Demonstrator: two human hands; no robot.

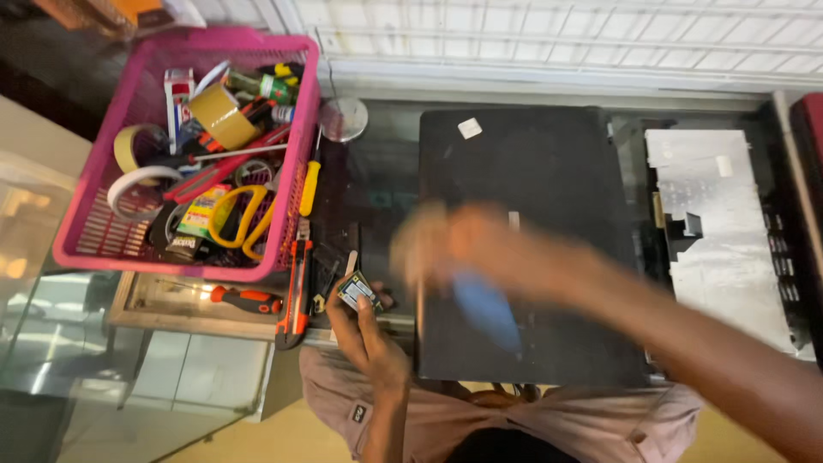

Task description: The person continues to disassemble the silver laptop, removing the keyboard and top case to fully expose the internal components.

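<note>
1. My left hand [369, 330] sits at the near edge of the glass worktop [377, 180], fingers closed around a small dark rectangular module with a pale label [357, 290], which it holds up just beside the left edge of the closed black laptop [523, 189].
2. My right hand [454, 244] is smeared by motion over the laptop's near left part. A blue flat thing [487, 310] shows under it, but I cannot tell whether the fingers grip it or how far open they are.
3. Risk, as I judge it: the module is pinched only at its lower end, over the worktop's near edge and my lap. A loosened grip could drop it off the glass.
4. Risk: the right hand looks to be travelling quickly, close to the left. A brush between them could knock the module loose or scrape the laptop's lid.
5. Risk: the orange-and-black utility knife [297, 287] lies just left of my left hand, with an orange-handled screwdriver [244, 298] beyond it. A sideways move of that hand could hit them.
6. Pose: the left forearm rises from the near edge, wrist bent, palm turned toward me. The right forearm comes in from the near right corner, slanting across the laptop.
7. A pink plastic basket of tape rolls, yellow scissors and tools [86, 231] fills the far left corner. A grey keyboard panel [720, 231] lies at the right edge.
</note>
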